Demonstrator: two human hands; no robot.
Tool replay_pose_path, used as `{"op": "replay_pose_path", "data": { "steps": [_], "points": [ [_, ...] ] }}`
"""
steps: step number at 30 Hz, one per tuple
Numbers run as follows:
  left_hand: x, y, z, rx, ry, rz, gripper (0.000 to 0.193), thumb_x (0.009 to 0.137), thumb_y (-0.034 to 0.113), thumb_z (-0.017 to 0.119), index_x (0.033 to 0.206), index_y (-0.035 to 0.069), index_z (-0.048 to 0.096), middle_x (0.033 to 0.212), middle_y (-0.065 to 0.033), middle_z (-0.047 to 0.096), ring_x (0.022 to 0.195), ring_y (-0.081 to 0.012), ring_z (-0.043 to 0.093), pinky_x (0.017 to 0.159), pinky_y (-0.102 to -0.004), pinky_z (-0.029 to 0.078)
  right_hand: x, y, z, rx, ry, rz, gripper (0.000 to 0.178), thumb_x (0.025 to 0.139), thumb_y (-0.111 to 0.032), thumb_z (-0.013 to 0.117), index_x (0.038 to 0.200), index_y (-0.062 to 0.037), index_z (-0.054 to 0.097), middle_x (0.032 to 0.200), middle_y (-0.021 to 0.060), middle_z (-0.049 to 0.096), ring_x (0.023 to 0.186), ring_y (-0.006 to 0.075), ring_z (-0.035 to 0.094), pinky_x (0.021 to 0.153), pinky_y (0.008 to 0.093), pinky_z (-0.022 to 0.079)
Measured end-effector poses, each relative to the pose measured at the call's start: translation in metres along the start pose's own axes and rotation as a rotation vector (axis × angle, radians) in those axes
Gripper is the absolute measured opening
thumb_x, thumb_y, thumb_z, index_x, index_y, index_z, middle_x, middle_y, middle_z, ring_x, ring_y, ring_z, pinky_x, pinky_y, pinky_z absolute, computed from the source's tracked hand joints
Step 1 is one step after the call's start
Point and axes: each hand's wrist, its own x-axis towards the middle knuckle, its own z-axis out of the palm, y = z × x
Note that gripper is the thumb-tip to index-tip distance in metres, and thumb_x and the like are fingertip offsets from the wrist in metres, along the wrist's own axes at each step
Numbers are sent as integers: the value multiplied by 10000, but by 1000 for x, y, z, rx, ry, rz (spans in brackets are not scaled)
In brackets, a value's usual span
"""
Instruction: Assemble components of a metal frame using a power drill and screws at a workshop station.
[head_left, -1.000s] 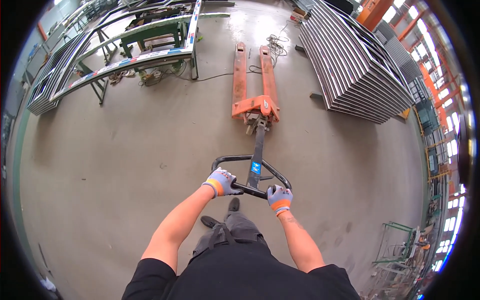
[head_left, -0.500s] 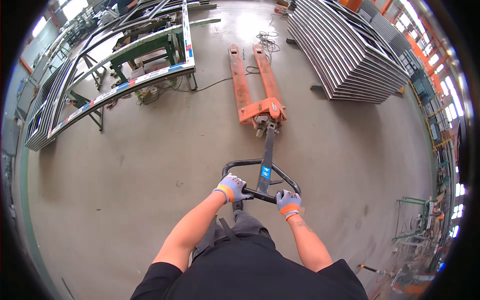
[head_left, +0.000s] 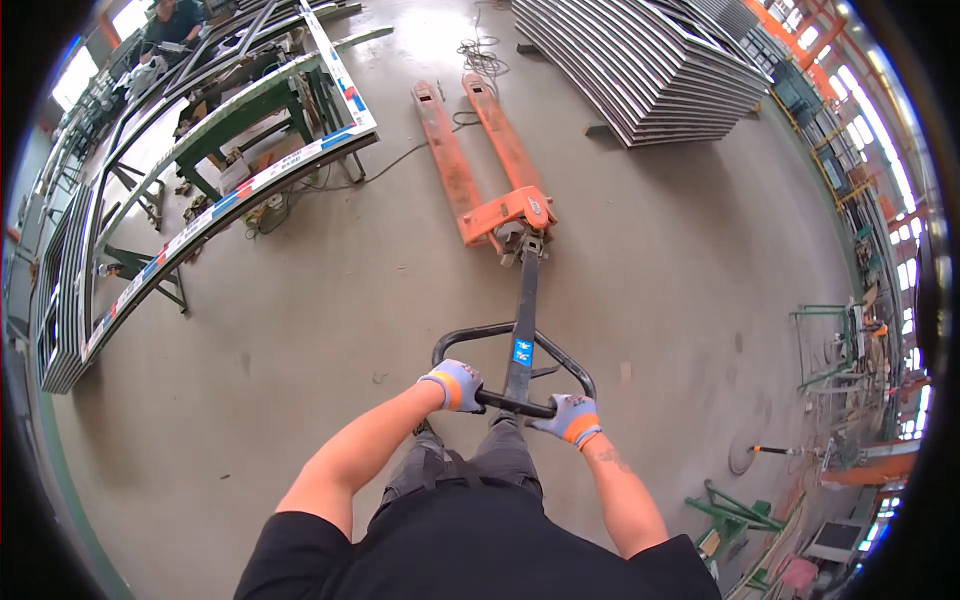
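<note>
In front of me stands an orange pallet jack [head_left: 505,213], its two worn forks pointing away and bearing no load. Its black handle [head_left: 521,300] leans back toward my body and ends in a loop with a crossbar. My left hand [head_left: 456,385], in a grey and orange work glove, is wrapped round the left end of the crossbar. On the right end, my right hand [head_left: 570,417], gloved the same way, is closed round the bar. A blue sticker [head_left: 522,351] marks the handle's shaft between the hands.
At the far left, a long frame [head_left: 290,160] rests on green trestles, near a person [head_left: 172,28]. A tall stack of metal frames [head_left: 650,85] stands at the far right. Cables [head_left: 482,58] lie past the fork tips. Green stands [head_left: 735,510] are at the lower right.
The pallet jack's forks have swung left in view, and the frame stack has shifted left and up. Both hands keep their hold on the handle. More stands show at the lower right.
</note>
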Motion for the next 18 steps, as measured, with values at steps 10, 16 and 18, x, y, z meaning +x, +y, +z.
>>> {"op": "replay_pose_path", "data": {
  "steps": [10, 16, 18],
  "points": [
    [-32, -25, 208, 54, -348, 211, 334, 794, 371, 613, 925, 86, 729, 930, -154, 706, 907, -312, 679, 782, -415, 540, -71, -54, 193, 25, -488, 31, 483, 784, -510, 601, 1076, -128, 654, 1100, 123, 683, 1039, 264, 651, 905, 390, 448],
    [-52, -21, 217, 26, -308, 233, 308, 748, 352, 628, 908, 103, 712, 854, -134, 706, 832, -306, 687, 750, -417, 536, -84, -56, 219, 66, -399, -20, 363, 787, -431, 587, 957, -119, 662, 943, 133, 702, 926, 298, 672, 867, 413, 456],
    [-52, -22, 226, 68, -313, 199, 313, 766, 411, 617, 866, 119, 665, 792, -126, 683, 794, -293, 681, 724, -424, 522, -85, -58, 218, 114, -447, -42, 353, 796, -419, 579, 956, -118, 668, 933, 136, 704, 921, 291, 675, 860, 407, 461]
  ]
}}
